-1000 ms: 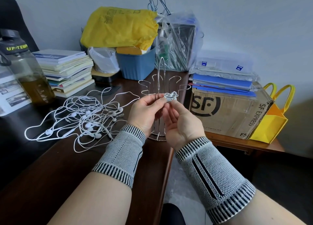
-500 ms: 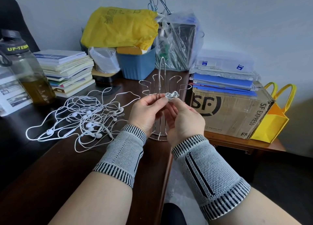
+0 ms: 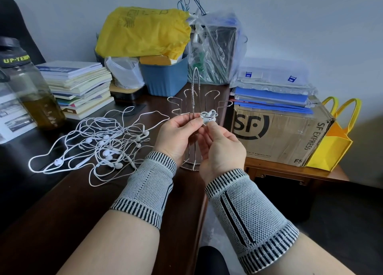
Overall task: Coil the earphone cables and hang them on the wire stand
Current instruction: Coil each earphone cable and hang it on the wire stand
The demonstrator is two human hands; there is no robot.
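A small white coiled earphone cable is pinched between the fingertips of my left hand and my right hand, just in front of the silver wire stand. The stand rises from the dark wooden table behind my hands, and its hooks look bare. A loose tangle of several white earphones lies spread on the table to the left of my left hand. Both wrists wear grey knitted bands.
A stack of books and a dark water bottle stand at the left. A blue bin under a yellow bag sits behind the stand. To the right is an SF Express cardboard box and a yellow tote.
My hands have hardly shifted. The coil stays pinched at the fingertips in front of the stand, with my right fingers working slightly at the bundle.
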